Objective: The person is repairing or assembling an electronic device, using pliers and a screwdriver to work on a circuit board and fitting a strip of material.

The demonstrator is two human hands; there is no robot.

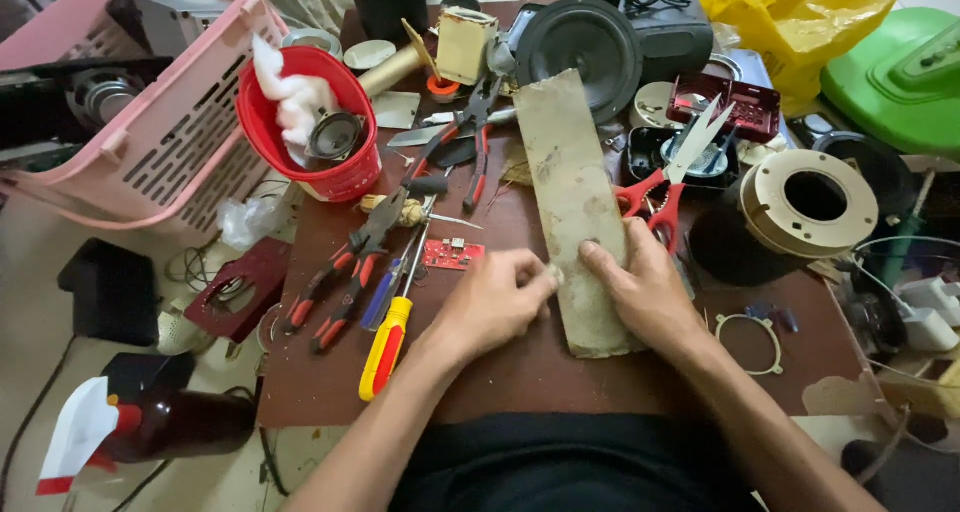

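A long, worn, beige flat block (pixel 570 187) lies lengthwise on the brown table (pixel 520 372). My right hand (pixel 640 287) rests on its near end and presses it down, fingers spread over it. My left hand (pixel 497 297) is at the block's left edge with thumb and fingers pinched together; whether a small object is in the pinch cannot be told. A small red circuit board (pixel 452 253) lies just left of my left hand. A yellow-and-red screwdriver (pixel 388 340) lies near my left wrist.
Pliers with red grips (pixel 335 292), red-handled scissors (pixel 665 187), a black speaker (pixel 580 42) and a tan spool (pixel 810 202) crowd the table. A red bucket (pixel 325 122) and pink basket (pixel 160 112) stand left; a yellow bag (pixel 800 22) is far right.
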